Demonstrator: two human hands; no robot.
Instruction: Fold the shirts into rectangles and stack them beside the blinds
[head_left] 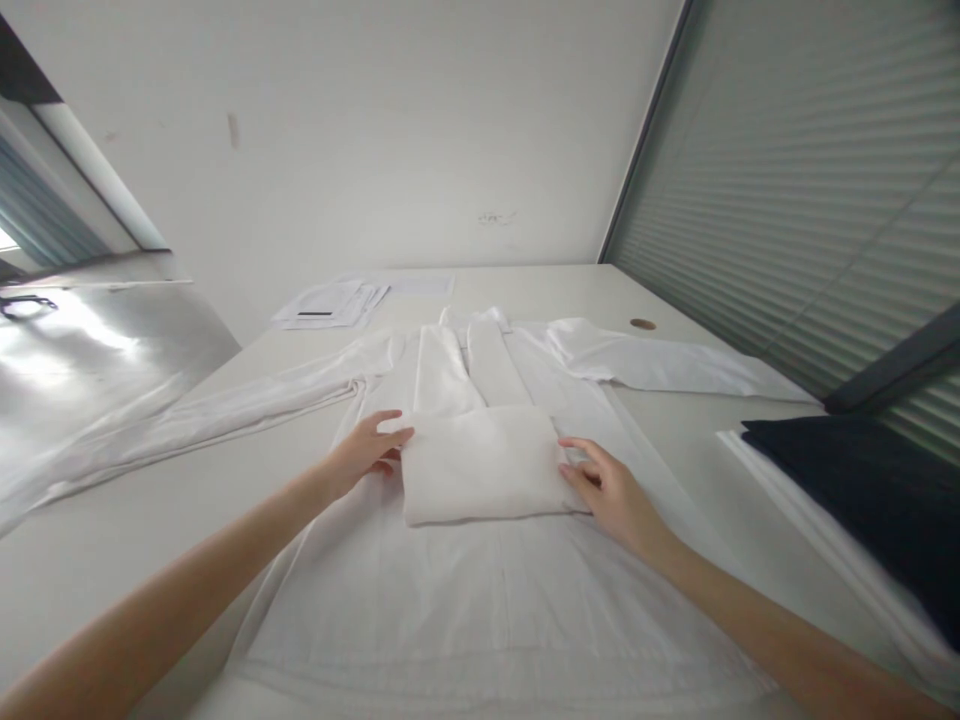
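A white garment (pixel 465 600) lies spread on the table, its sleeves stretched out to the left and right. On its middle rests a flat, folded white cloth bundle (pixel 487 465), with two long strips of white cloth running from its far edge. My left hand (pixel 369 447) is at the bundle's left edge, fingers apart, with some fingertips hidden beside the cloth. At the right edge is my right hand (pixel 598 482), its thumb and fingers slightly bent and apart, touching the side of the bundle. Neither hand is closed round the cloth.
Papers with a dark pen-like item (pixel 315 314) lie at the far left of the white table (pixel 675 430). Dark folded cloth (pixel 855 480) sits on white cloth at the right. A round hole (pixel 643 324) is near the blinds, and a wall stands behind.
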